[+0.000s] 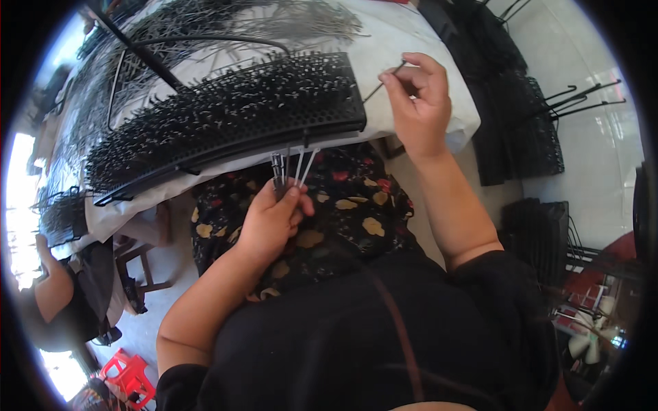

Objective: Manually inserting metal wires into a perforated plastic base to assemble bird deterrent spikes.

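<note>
A long black perforated rack (329,122), bristling with small dark wire ends, lies slantwise at the front of the white-covered table (439,75). Just past its right end, my right hand (423,113) pinches one thin dark rod (373,92) between thumb and fingertips. The rod's lower tip reaches close to the rack's corner; I cannot tell whether they touch. My left hand (267,219) is closed around a small bunch of thin rods (299,168), some dark and some pale, below the rack's front edge and above my flower-patterned lap.
Loose thin wires (301,19) are heaped behind the rack. A black bar (147,58) slants up over its left part. Black racks with long hooks (541,130) stand at the right. Another person's arm (55,281) shows at left, above a red stool (129,377).
</note>
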Demonstrator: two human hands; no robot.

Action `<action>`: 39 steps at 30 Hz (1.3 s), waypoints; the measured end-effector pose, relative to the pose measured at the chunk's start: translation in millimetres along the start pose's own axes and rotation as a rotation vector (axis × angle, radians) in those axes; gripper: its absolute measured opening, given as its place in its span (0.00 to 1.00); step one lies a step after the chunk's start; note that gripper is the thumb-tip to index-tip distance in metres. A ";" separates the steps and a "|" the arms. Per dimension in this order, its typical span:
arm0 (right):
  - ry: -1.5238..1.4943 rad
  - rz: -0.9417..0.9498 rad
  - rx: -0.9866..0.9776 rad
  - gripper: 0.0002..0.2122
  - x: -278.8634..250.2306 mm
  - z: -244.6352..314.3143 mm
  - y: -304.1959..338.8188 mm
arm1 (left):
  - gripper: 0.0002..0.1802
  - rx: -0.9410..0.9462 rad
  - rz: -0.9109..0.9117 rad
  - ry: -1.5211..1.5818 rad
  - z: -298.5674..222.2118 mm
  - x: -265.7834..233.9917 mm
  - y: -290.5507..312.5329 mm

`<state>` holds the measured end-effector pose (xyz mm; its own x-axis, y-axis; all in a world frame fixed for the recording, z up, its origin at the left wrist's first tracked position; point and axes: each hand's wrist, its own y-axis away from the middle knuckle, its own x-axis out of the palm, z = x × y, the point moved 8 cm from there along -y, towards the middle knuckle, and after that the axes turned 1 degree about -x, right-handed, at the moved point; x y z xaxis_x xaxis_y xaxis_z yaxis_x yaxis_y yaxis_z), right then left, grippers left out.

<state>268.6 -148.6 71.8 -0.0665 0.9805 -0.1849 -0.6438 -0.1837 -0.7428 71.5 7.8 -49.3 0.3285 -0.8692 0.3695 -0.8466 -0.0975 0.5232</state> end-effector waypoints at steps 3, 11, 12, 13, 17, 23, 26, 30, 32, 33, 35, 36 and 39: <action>0.063 0.002 -0.107 0.17 -1.6 6.3 2.8 | 0.06 0.027 0.018 -0.051 0.4 5.2 -2.0; 0.262 0.142 -0.306 0.12 18.6 31.0 7.0 | 0.05 0.026 -0.013 -0.018 2.3 1.5 -0.2; 0.423 0.186 -0.456 0.10 26.0 40.0 10.2 | 0.05 0.020 -0.018 -0.007 2.5 1.1 0.0; 0.417 0.173 -0.427 0.09 25.6 39.8 13.1 | 0.05 0.019 -0.021 -0.005 2.5 0.8 0.2; 0.360 0.206 -0.411 0.10 30.2 64.9 37.2 | 0.05 0.084 -0.004 0.090 -4.3 2.7 3.2; -0.575 0.674 0.817 0.09 97.7 21.8 90.7 | 0.05 0.178 -0.038 0.144 -10.2 -4.0 6.6; -0.489 0.440 0.521 0.14 95.3 27.2 53.5 | 0.05 0.174 -0.105 0.157 -11.7 -16.4 9.2; -0.094 0.260 -0.205 0.18 99.5 63.7 23.2 | 0.05 0.126 -0.183 0.185 -5.1 -28.0 9.9; -0.067 0.288 -0.248 0.18 109.6 64.6 20.6 | 0.05 0.144 -0.178 0.150 -5.1 -28.4 10.4; -0.048 0.252 -0.274 0.17 110.2 66.0 19.2 | 0.05 0.147 -0.183 0.156 -4.8 -29.8 10.9; -0.017 0.217 -0.309 0.16 109.0 70.4 18.5 | 0.04 0.153 -0.173 0.156 -4.9 -30.8 11.0; -0.020 0.223 -0.310 0.16 108.4 69.8 18.7 | 0.04 0.153 -0.177 0.162 -5.0 -31.4 11.4; 0.005 0.191 -0.328 0.14 107.2 68.0 18.7 | 0.04 0.150 -0.182 0.150 -7.0 -31.2 11.5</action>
<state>197.6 -42.2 81.9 -0.1576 0.9263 -0.3423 -0.3415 -0.3763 -0.8613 54.4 37.2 -49.4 0.5293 -0.7506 0.3954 -0.8171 -0.3255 0.4758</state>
